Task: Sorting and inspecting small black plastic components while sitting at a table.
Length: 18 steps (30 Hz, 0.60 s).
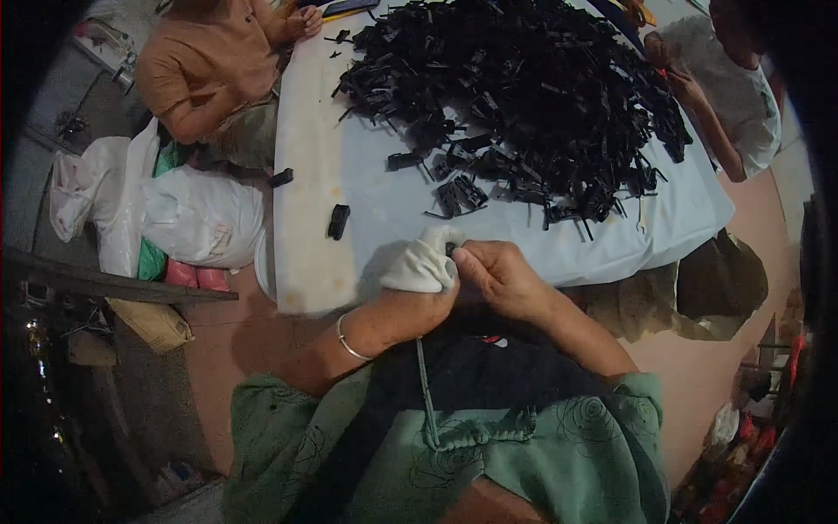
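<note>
My left hand [421, 269], in a cream cloth glove with a metal bangle on its wrist, is closed at the near edge of the table. Against it, my bare right hand [489, 271] pinches with thumb and fingers. Between the two shows a small black part [451, 249], mostly hidden by the fingers. Beyond my hands lies a large heap of black plastic parts [524, 96], many with thin rods sticking out. One black plastic piece [338, 222] lies apart on the table to the left of my hands, and another black piece [281, 178] sits at the left edge.
A pale cover lies over the table [314, 253]. One person in a brown shirt [205, 65] sits at the far left, another in a light shirt [733, 96] at the far right. White plastic bags [205, 214] stand left of the table. A brown sack [720, 284] hangs near the right corner.
</note>
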Motion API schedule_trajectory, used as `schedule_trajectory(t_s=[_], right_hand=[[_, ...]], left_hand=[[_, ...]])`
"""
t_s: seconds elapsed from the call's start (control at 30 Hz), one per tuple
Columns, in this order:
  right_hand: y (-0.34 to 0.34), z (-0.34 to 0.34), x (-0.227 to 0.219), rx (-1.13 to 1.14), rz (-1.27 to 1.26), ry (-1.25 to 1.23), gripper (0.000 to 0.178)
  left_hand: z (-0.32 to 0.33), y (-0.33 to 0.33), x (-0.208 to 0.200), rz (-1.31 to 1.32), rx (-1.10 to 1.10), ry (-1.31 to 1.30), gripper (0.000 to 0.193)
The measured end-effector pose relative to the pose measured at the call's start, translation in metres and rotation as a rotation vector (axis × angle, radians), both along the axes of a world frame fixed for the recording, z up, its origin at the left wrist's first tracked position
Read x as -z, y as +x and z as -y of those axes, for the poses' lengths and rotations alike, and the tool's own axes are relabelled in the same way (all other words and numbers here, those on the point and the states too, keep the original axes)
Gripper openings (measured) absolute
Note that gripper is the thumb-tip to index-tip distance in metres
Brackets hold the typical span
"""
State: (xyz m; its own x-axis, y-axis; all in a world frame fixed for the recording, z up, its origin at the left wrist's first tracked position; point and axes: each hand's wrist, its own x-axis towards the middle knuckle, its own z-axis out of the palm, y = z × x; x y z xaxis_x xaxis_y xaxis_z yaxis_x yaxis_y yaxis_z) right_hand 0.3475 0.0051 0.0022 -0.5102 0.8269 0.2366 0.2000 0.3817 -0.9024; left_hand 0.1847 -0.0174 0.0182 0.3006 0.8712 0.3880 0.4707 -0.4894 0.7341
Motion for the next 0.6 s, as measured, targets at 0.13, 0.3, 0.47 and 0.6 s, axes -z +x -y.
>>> schedule_trajectory(t_s=[0.13,0.3,0.47,0.6], right_hand=[[0.015,-0.026,-0.005,0.42,0.452,0.319,0.019],[0.019,-0.034,0.01,0.4,0.667,0.421,0.013],[0.034,-0.015,0.007,0.342,0.338,0.45,0.008],[0.031,0.001,0.002,0.218,0.091,0.302,0.009]], left_hand=[[-0.024,-0.047,-0.002,-0.622,-0.2,0.061,0.028],[-0.033,-0.059,-0.029,-0.799,-0.375,0.536,0.02],[-0.023,-0.027,-0.019,-0.247,-0.202,-0.018,0.016],[-0.021,-0.012,0.001,0.813,-0.086,-0.958,0.016]])
